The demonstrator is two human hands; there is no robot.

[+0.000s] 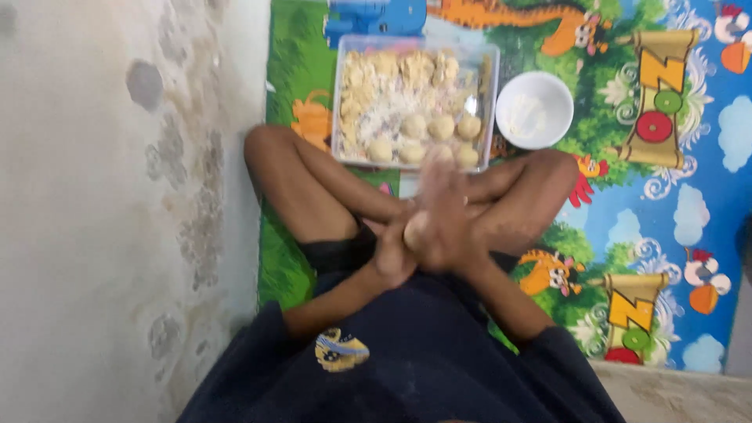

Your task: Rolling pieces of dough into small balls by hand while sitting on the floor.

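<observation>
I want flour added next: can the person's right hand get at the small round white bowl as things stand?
Probably yes, though not freely. The small round white bowl sits uncovered on the mat, just beyond the right knee, with nothing over it. But the right hand is pressed against the left hand around a pale dough ball.

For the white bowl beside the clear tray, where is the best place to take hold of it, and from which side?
Probably by the rim on its near edge, coming from above. The white bowl sits upright and open on the patterned mat, its round rim fully exposed. The clear tray of dough balls stands close on one side, so the near and far-from-tray edges look freest. No handle shows.
</observation>
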